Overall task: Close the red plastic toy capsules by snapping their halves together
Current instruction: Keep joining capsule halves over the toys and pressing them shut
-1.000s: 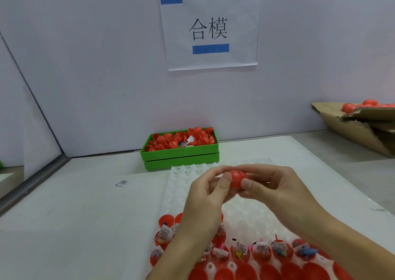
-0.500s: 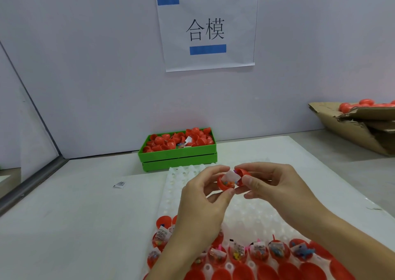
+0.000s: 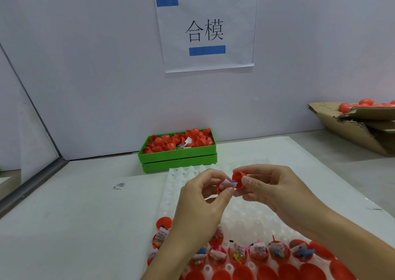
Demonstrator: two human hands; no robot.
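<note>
Holding the two halves of one red capsule apart above the white tray (image 3: 181, 185), both hands are up at mid-frame. Left hand (image 3: 201, 202) pinches the lower half (image 3: 220, 189) between thumb and fingers; a white paper slip (image 3: 228, 184) and a bit of purple toy stick out of it. Right hand (image 3: 275, 187) pinches the red cap half (image 3: 238, 178) with thumb and forefinger, cap just beside the lower half, tilted over it, not seated. Whether the rims touch, cannot tell. Near edge of tray: open filled halves (image 3: 258, 253) with toys and slips in a row, closed red domes (image 3: 243, 272) in front. Green bin (image 3: 177, 158) of loose red halves sits against the back wall. Cardboard box (image 3: 359, 130) with red capsules far right. Small paper scrap (image 3: 119, 185) on the table left of tray. Paper sign (image 3: 205, 29) on wall.
</note>
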